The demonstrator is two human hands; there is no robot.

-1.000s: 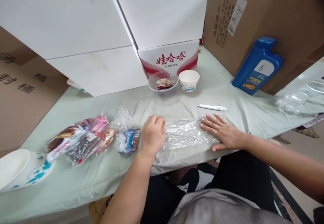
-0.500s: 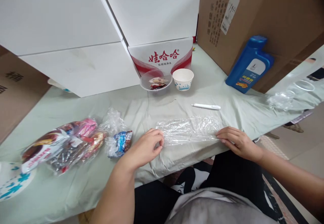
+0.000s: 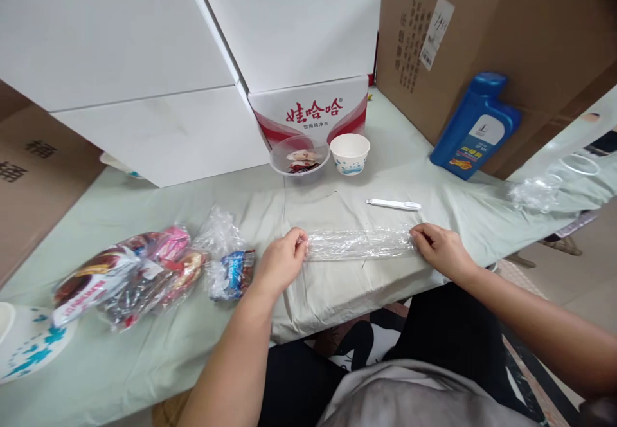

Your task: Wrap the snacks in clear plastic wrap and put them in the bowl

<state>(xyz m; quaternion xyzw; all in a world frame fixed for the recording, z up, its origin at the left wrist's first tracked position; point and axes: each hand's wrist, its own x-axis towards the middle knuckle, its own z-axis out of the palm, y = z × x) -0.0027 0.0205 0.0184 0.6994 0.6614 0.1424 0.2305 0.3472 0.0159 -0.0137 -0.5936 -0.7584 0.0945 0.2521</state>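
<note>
A clear plastic bag, folded into a long narrow strip, lies stretched across the cloth near the table's front edge. My left hand pinches its left end between thumb and fingers. At the right end, my right hand is closed on the plastic in the same way. Just beyond the strip lies a white utility knife. Left of my left hand sits a small blue snack packet beside crumpled clear plastic.
Bagged snacks and a paper bowl lie at the left. At the back stand a clear plastic bowl holding packets, a paper cup, white boxes, a brown carton and a blue bottle.
The plastic bag has become a narrower strip, its near edge folded away from me. Both hands have moved slightly forward and now pinch its ends. The view has shifted a little.
</note>
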